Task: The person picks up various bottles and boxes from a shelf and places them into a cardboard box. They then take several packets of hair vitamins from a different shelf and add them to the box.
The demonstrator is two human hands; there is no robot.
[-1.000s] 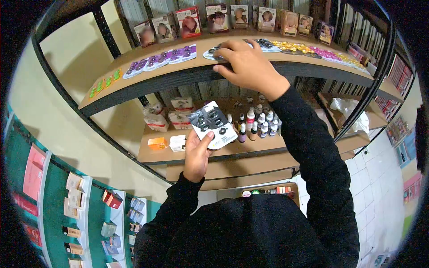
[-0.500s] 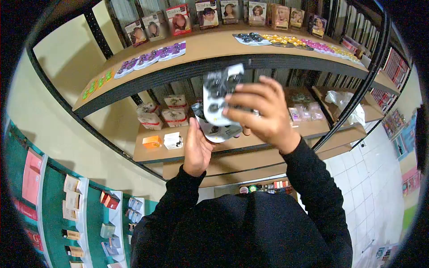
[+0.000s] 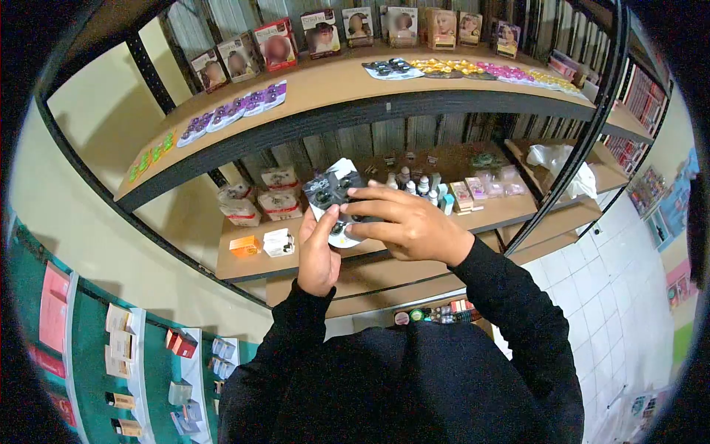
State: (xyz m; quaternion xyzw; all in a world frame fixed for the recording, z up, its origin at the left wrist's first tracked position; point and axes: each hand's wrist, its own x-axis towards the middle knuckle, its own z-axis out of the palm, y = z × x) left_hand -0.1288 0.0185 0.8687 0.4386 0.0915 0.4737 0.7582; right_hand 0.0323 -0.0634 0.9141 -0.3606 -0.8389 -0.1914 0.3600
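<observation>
In front of me are blister cards of black capsules (image 3: 334, 194), stacked and tilted, white and grey with dark domes. My left hand (image 3: 319, 255) grips them from the lower left, thumb across the front and fingers behind. My right hand (image 3: 407, 222) reaches over from the right, its fingers laid on the front of the cards and its thumb hidden. On the upper shelf lie similar cards with black capsules (image 3: 393, 69), beside cards with yellow capsules (image 3: 451, 68).
The upper shelf (image 3: 325, 89) also carries purple capsule cards (image 3: 233, 113), green ones (image 3: 151, 157) and hair colour boxes (image 3: 322, 35). On the lower shelf are wrapped packs (image 3: 279, 204), an orange box (image 3: 245, 246), small bottles (image 3: 423, 186) and a plastic bag (image 3: 566, 166). A black post (image 3: 566, 155) stands at right.
The card in my right hand has come down onto the cards in my left hand, and they now overlap as one stack. Both hands are closer together, and the view has shifted slightly.
</observation>
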